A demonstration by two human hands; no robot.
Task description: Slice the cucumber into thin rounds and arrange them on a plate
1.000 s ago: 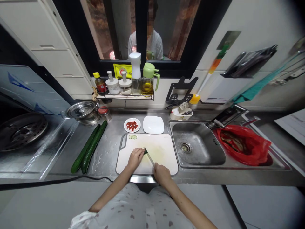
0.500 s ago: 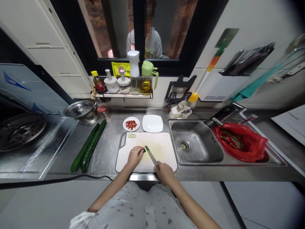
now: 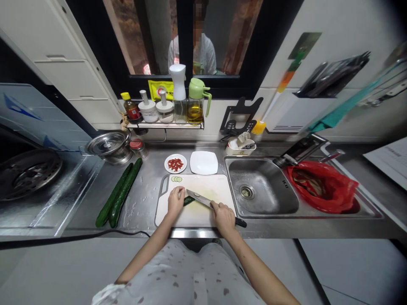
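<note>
In my right hand (image 3: 224, 216) is a kitchen knife (image 3: 203, 200), its black handle jutting out to the right and its blade pointing up-left across the cutting board (image 3: 168, 214). A small pale green patch, apparently a cucumber slice, clings to the blade near the tip. My left hand (image 3: 176, 203) is closed at the left end of a short dark green cucumber piece (image 3: 188, 200), with its fingertips close to the knife tip. Part of the piece is hidden by the hand and blade. Several thin cucumber slices (image 3: 177, 179) overlap at the board's upper left.
Two whole cucumbers (image 3: 125, 190) lie left of the board. Behind it stand a small plate of chopped red pieces (image 3: 175, 164) and a white square plate (image 3: 204, 162). To the right are a sink (image 3: 263, 186) and a red plastic bag (image 3: 337, 190). A lidded pot (image 3: 110, 146) is back left.
The knife has swung flatter, its tip moving left towards my left hand, and its black handle has come into view. My left hand has shifted slightly up-left, and more of the cucumber piece shows.
</note>
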